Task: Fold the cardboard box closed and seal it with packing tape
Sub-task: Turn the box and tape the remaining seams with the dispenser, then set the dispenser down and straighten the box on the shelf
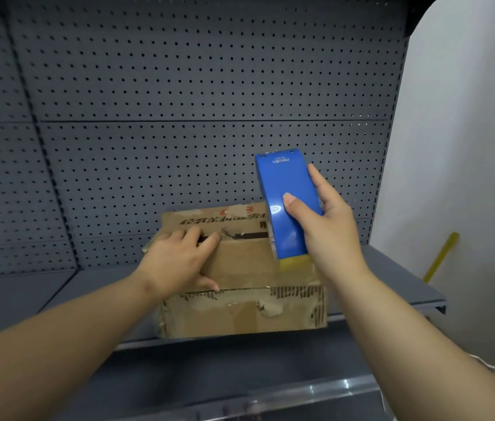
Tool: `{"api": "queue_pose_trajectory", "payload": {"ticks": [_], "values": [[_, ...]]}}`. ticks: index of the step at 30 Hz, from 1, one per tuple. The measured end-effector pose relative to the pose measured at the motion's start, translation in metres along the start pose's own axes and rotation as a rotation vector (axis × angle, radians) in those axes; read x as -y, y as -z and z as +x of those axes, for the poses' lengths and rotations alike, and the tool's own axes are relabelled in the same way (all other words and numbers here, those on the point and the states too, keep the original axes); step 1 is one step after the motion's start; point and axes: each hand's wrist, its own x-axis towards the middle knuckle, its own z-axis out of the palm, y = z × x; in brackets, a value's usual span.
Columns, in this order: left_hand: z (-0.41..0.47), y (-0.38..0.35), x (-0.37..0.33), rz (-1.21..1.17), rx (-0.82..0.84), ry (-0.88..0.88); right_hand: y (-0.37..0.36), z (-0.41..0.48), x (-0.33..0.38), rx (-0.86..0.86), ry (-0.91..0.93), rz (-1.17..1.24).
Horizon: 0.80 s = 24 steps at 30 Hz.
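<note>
A worn brown cardboard box (240, 311) sits on a grey shelf, its top flaps folded down with a dark gap along the middle seam. My left hand (176, 262) presses flat on the near-left flap, fingertips at the seam. My right hand (328, 226) grips a blue tape dispenser (288, 202) with a yellow roll edge at its lower end, held upright over the right side of the box top. The far flap carries printed characters and stands slightly raised.
The grey metal shelf (392, 268) holds the box, backed by a perforated grey panel (179, 86). A white wall (468, 147) is at the right, with a yellow stick (440, 256) leaning there. A lower shelf edge (301, 393) runs below.
</note>
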Motion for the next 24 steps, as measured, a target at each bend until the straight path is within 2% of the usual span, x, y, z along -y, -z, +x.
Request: {"api": "queue_pose_trajectory", "payload": {"ticks": [9,11,14,17,24], "values": [[-0.043,0.002,0.046,0.033,0.111,0.116,-0.012,0.04,0.005,0.098,0.052,-0.333],[-0.042,0.008,0.046,0.02,0.12,0.108,-0.013,0.053,0.005,0.133,0.077,-0.484],[-0.035,0.022,0.046,-0.077,0.093,0.111,-0.016,0.072,-0.004,0.167,0.081,-0.867],[-0.019,0.029,0.038,-0.174,0.115,0.046,-0.022,0.081,-0.026,0.217,0.043,-1.126],[0.015,0.034,0.018,-0.205,0.088,-0.105,-0.02,0.098,-0.085,0.164,-0.114,-1.282]]}}
